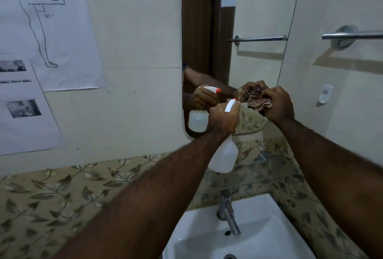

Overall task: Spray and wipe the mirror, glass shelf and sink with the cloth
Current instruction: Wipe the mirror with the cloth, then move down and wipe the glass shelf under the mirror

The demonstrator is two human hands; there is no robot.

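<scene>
Against the pale tiled wall, the left hand [222, 117] is wrapped tight round the neck of a translucent white plastic spray bottle [223, 158] with an orange-tipped nozzle, held just before the lower part of the tall round-cornered mirror [259, 20]. Just to its right, the right hand [278, 104] is clenched on a crumpled brown striped cloth [256, 100] pressed to the smooth glass, so the mirror-wiping step seems under way. Next, I judge, come wider strokes up the pane, then the clear glass shelf [275, 172] and glossy white ceramic sink [259, 236] below.
</scene>
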